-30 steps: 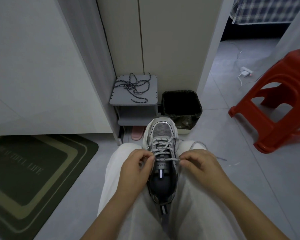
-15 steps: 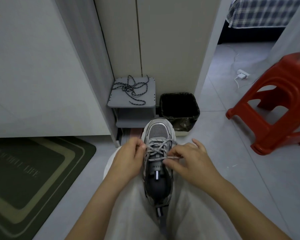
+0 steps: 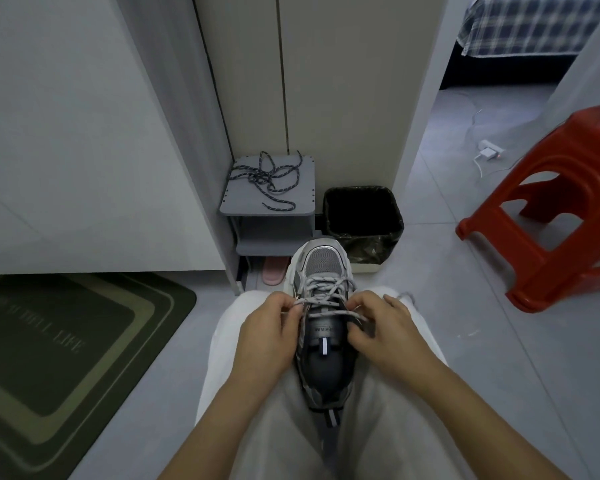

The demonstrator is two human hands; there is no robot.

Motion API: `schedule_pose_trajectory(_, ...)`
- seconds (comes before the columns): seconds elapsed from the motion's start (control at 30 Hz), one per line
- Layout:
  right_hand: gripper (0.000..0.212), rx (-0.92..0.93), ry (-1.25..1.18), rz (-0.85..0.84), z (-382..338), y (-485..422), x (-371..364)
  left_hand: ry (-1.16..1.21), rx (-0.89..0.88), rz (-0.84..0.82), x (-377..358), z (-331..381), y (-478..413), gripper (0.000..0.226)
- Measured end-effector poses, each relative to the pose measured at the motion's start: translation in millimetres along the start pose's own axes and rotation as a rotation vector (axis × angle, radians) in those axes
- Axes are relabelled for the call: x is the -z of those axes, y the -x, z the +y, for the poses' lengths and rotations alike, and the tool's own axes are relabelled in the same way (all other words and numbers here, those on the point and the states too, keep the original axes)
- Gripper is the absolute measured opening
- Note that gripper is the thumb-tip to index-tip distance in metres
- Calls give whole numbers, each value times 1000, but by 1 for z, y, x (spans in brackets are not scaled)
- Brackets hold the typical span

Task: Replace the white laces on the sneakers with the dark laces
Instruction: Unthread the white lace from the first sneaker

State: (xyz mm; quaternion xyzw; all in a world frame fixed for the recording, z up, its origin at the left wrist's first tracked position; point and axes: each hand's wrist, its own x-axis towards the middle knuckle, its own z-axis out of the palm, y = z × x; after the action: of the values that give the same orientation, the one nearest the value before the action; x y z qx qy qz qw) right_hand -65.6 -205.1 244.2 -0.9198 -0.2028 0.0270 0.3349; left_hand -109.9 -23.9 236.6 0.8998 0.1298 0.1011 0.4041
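Observation:
A grey sneaker [image 3: 321, 265] lies between my thighs, toe pointing away from me, threaded with a white lace [image 3: 326, 293]. My left hand [image 3: 267, 330] pinches the lace at the sneaker's left eyelets. My right hand [image 3: 383, 329] pinches the lace's top crossing on the right side of the tongue. A tangle of dark speckled laces [image 3: 265, 178] lies on top of a small grey shelf unit [image 3: 300, 207] beyond the sneaker's toe. No second sneaker is in view.
A black-lined waste bin [image 3: 362, 216] stands right of the shelf unit. A red plastic stool [image 3: 548, 216] stands at the right. A green doormat [image 3: 59, 344] lies at the left. A pink slipper [image 3: 274, 270] pokes out under the shelf. A white charger [image 3: 489, 153] lies on the far floor.
My right hand has slid in from the sneaker's right side onto the top lace crossing. My left hand stays at the left eyelets.

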Motion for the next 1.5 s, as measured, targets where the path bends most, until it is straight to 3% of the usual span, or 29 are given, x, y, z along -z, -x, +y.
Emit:
schedule_pose_trajectory(0.27,32,4,176,17,-4,0,-6,-109,-86,110,18,-7,-19,12)
schedule_pose_trajectory(0.47,27,-8,185,39,-3,1,-5,86,58,-57,3,-9,-6,8)
schedule_pose_trajectory(0.63,33,11,175,43,-5,4,-3,71,14,78,3,-8,0,17)
schedule_pose_trajectory(0.73,52,7,161,33,-5,4,1,128,62,220,24,-5,-13,16)
schedule_pose_trajectory(0.83,68,16,171,5,-5,4,4,203,74,176,33,-6,-17,19)
schedule_pose_trajectory(0.93,47,10,177,2,-5,4,3,207,93,14,22,-10,-9,9)
schedule_pose_trajectory(1.03,41,11,171,11,-7,5,0,162,61,-83,9,-9,2,19)
schedule_pose_trajectory(1.23,46,-1,148,19,-6,7,3,134,47,113,8,-9,0,22)
schedule_pose_trajectory(1.37,49,-11,116,-9,-3,6,7,250,181,304,37,-18,-16,9)
schedule_pose_trajectory(1.5,39,8,125,-29,-4,6,6,267,170,185,34,-20,-12,10)
